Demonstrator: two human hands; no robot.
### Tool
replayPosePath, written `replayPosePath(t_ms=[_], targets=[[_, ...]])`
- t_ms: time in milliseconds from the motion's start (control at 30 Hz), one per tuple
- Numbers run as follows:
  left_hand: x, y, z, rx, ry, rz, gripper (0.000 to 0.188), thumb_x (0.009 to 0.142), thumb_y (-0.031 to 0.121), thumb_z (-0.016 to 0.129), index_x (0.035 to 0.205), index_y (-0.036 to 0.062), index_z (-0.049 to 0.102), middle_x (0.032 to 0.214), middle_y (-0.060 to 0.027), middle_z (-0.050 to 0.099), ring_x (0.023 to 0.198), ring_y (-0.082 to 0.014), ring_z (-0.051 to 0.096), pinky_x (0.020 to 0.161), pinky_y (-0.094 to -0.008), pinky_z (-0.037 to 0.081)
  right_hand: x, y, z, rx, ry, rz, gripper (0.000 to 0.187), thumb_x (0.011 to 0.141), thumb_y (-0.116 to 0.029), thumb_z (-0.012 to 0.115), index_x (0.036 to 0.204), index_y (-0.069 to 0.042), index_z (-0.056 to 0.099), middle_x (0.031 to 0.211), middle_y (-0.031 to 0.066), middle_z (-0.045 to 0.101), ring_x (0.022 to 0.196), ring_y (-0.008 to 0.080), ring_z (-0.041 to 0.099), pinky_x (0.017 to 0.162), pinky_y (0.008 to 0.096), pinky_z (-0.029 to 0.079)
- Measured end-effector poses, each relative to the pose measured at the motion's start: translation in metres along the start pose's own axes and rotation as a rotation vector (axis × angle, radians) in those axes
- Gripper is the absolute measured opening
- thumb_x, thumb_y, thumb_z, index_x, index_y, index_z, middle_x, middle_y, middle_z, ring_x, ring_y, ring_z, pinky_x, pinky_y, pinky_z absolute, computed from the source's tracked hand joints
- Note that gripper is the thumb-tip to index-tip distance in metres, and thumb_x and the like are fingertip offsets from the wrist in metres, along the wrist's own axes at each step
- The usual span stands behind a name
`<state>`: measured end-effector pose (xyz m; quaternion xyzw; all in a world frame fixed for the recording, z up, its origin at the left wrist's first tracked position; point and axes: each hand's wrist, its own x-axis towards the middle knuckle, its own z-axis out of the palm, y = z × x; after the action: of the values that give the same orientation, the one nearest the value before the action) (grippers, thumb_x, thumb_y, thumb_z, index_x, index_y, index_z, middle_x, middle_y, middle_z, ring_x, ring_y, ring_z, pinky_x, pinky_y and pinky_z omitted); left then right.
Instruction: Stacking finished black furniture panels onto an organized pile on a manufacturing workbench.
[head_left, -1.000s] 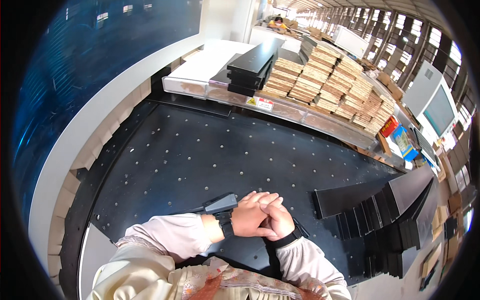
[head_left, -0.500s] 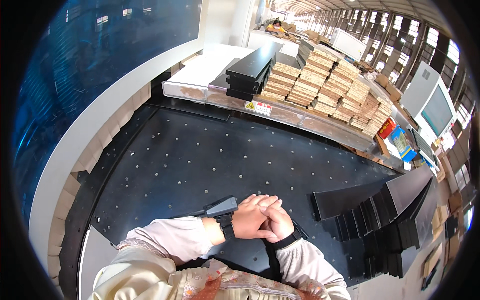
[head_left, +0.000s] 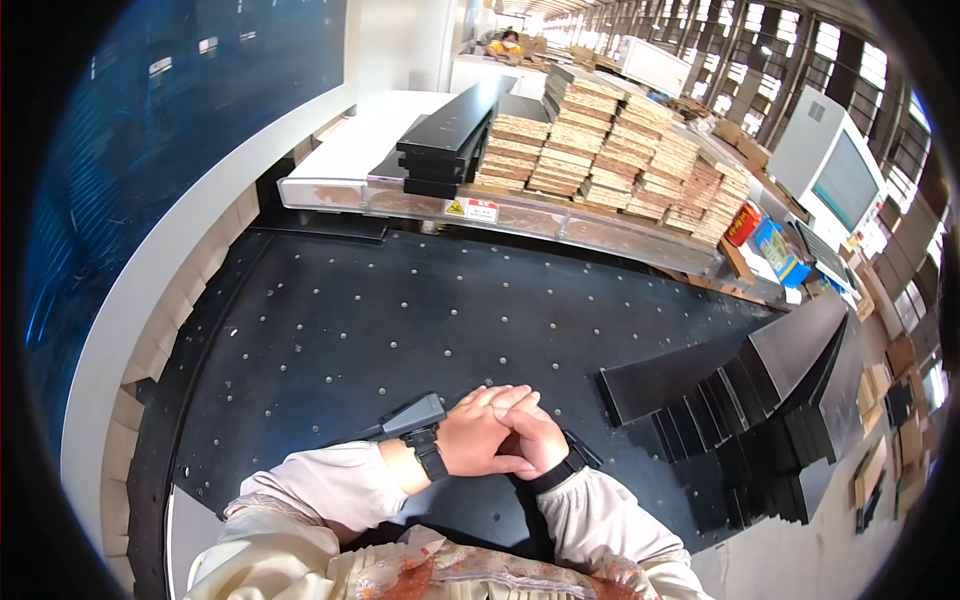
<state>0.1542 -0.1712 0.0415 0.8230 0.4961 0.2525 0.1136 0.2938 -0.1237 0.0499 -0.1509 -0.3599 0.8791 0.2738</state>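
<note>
My left hand [head_left: 472, 438] and my right hand [head_left: 540, 445] are folded together in front of me, above the dark machine table [head_left: 330, 400]. The fingers of the two hands lie pressed over one another, and no object shows in them. A black strap with a grey device [head_left: 415, 413] is around my left wrist. Another black strap [head_left: 560, 472] circles my right wrist. To the right of my hands, apart from them, a group of black panels [head_left: 715, 410] stands and leans on the table.
Behind the table, a clear-edged ledge [head_left: 330, 192] holds stacked black boards [head_left: 450, 135] and piles of chipboard strips [head_left: 600, 150]. A monitor [head_left: 845, 185] stands at the right, near a blue box [head_left: 778, 250]. A large blue panel [head_left: 200, 150] borders the left. Another person [head_left: 505, 45] is far back.
The view has shifted a little, so the ledge, boards and panels sit further left in the picture. My hands stay folded together.
</note>
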Motion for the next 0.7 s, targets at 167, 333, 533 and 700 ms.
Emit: replayPosePath(t_ms=[167,333,533,700], targets=[[0.0,0.0017,-0.0013,-0.014,0.015,-0.003,0.088,0.073,0.049,0.07,0.14,0.0019,0.037,0.142,-0.0191,0.039,0.13,-0.0352,0.038,0.109,-0.0465,0.029,0.0006,0.0078,-0.0078,0.045,0.02,0.005,0.03,0.089,-0.013,0.054,0.115,0.001,0.052,0.112,0.0132,0.057,0.106,0.0226,0.056,0.093,0.0338,0.044],[-0.0006,0.0016,-0.0009,0.005,0.007,0.007,0.088,0.073,0.049,0.07,0.14,0.0017,0.037,0.142,-0.0191,0.039,0.129,-0.0353,0.039,0.109,-0.0461,0.03,0.0025,0.0094,-0.0086,0.03,-0.024,-0.015,0.03,0.089,-0.013,0.054,0.115,0.001,0.053,0.112,0.013,0.057,0.105,0.0226,0.056,0.093,0.0339,0.044],[-0.0013,0.0,0.0015,0.009,0.018,0.018,0.088,0.074,0.049,0.07,0.139,0.0011,0.037,0.142,-0.0196,0.039,0.129,-0.0355,0.039,0.108,-0.0459,0.03,0.0001,0.0118,-0.0097,0.022,0.026,-0.005,0.03,0.088,-0.013,0.053,0.114,0.002,0.053,0.111,0.013,0.058,0.104,0.0225,0.056,0.093,0.0341,0.045],[-0.0001,0.0007,0.0012,-0.004,0.028,0.011,0.087,0.074,0.049,0.07,0.139,0.0007,0.038,0.141,-0.0197,0.039,0.129,-0.0358,0.039,0.108,-0.0453,0.03,-0.0013,0.0067,-0.0072,0.006,0.014,0.004,0.029,0.088,-0.012,0.053,0.114,0.002,0.053,0.111,0.013,0.058,0.105,0.0227,0.056,0.093,0.0344,0.045]])
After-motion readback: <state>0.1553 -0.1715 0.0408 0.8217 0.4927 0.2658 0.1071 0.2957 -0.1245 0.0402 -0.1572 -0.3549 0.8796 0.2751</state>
